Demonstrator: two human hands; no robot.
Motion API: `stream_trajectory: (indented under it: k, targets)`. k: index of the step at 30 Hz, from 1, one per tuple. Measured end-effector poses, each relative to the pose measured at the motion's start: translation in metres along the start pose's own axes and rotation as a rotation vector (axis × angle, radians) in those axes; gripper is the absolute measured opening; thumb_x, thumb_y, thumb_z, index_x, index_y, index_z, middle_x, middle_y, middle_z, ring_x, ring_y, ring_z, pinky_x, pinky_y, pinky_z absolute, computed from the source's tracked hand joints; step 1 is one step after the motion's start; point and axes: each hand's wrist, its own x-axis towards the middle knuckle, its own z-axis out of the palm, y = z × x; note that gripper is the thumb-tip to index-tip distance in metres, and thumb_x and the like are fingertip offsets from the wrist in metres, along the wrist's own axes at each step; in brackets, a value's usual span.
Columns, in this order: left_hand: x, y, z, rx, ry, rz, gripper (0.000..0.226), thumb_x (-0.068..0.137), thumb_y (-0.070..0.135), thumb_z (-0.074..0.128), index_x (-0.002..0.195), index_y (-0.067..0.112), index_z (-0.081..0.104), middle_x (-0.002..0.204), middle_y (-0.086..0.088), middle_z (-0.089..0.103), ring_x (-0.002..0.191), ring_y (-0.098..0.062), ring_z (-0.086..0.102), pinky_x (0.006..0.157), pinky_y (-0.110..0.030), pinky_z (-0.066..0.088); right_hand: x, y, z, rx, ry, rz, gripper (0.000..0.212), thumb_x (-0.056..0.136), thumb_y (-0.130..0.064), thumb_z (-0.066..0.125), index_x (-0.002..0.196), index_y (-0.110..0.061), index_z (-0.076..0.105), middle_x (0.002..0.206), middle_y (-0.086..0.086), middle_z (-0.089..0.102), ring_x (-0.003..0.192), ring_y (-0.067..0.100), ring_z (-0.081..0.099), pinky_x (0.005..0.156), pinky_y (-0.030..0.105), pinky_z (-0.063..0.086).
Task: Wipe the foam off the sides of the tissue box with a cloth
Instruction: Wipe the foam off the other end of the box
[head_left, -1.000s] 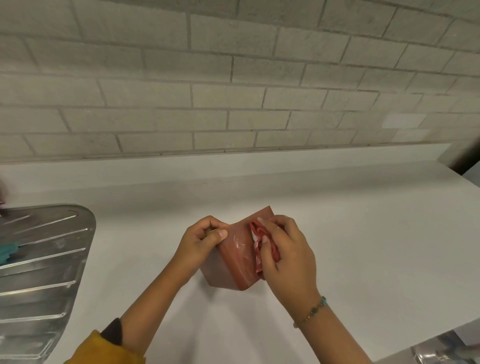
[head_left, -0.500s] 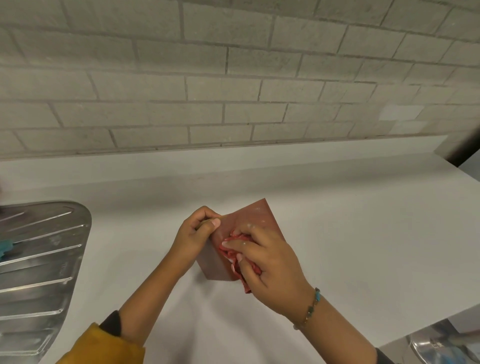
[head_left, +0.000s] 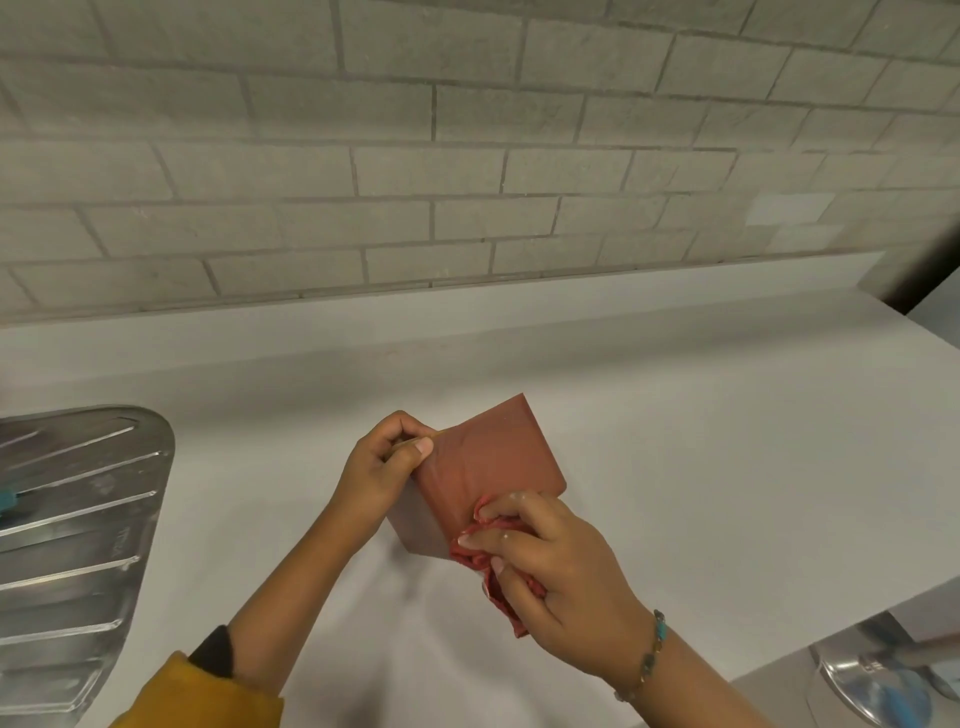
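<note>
A reddish-brown tissue box (head_left: 493, 457) is held tilted above the white counter (head_left: 701, 441), one broad side facing me. My left hand (head_left: 384, 467) grips the box at its upper left corner. My right hand (head_left: 550, 571) is closed on a crumpled red cloth (head_left: 478, 551) and presses it against the box's lower edge. The wiped side looks smooth, with faint streaks and no clear foam. Part of the cloth is hidden under my fingers.
A ribbed steel sink drainboard (head_left: 78, 545) lies at the left, with a teal object (head_left: 8, 501) at its edge. A brick wall (head_left: 467, 156) backs the counter. A shiny metal lid (head_left: 872, 686) sits below the counter's edge at the lower right.
My right hand has dragged the cloth down the box's side from near the top to the lower edge. The left hand has kept its grip, and the box has turned slightly.
</note>
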Motion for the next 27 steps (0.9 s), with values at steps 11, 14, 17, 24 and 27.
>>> stream_trajectory:
  k: [11,14,17,24,27]
  targets:
    - [0.002,0.005,-0.01,-0.012,-0.009,-0.064,0.015,0.073,0.03,0.048,0.069,0.028,0.062,0.071,0.016,0.066,0.069,0.004,0.058,0.067,-0.014,0.041,-0.04,0.017,0.006,0.559,0.073,0.528,0.033,0.079,-0.009,0.049,0.093,-0.027,0.073,0.103,-0.008,0.068,0.087,0.013,0.067,0.072,0.029,0.053]
    - [0.001,0.007,-0.016,0.011,-0.101,-0.081,0.022,0.068,0.041,0.051,0.077,0.028,0.066,0.079,0.016,0.068,0.076,0.002,0.06,0.074,-0.021,0.04,-0.046,0.026,0.003,1.174,0.119,0.849,0.034,0.079,-0.017,0.049,0.107,-0.019,0.068,0.115,0.006,0.069,0.067,0.023,0.066,0.057,0.034,0.052]
    - [0.001,0.015,-0.018,0.054,-0.283,-0.109,0.029,0.068,0.041,0.052,0.091,0.034,0.069,0.097,0.016,0.07,0.091,0.003,0.062,0.079,-0.017,0.041,-0.047,0.031,0.0,1.425,0.092,0.891,0.035,0.085,-0.024,0.055,0.116,-0.015,0.068,0.119,0.011,0.068,0.095,0.032,0.069,0.066,0.035,0.057]
    - [0.008,0.034,-0.033,0.114,-0.527,-0.118,0.044,0.066,0.023,0.05,0.104,0.034,0.068,0.116,0.013,0.066,0.112,-0.001,0.057,0.077,-0.011,0.046,-0.046,0.034,0.0,1.375,0.141,0.896,0.035,0.081,-0.029,0.052,0.107,-0.015,0.072,0.105,0.016,0.072,0.086,0.028,0.07,0.066,0.033,0.056]
    - [0.005,0.025,-0.037,0.14,-0.541,-0.156,0.047,0.063,0.005,0.043,0.099,0.027,0.064,0.113,0.009,0.064,0.115,-0.003,0.054,0.076,-0.019,0.047,-0.045,0.032,0.001,1.36,0.082,0.9,0.037,0.082,-0.025,0.05,0.111,-0.011,0.068,0.104,0.021,0.069,0.08,0.031,0.066,0.061,0.036,0.056]
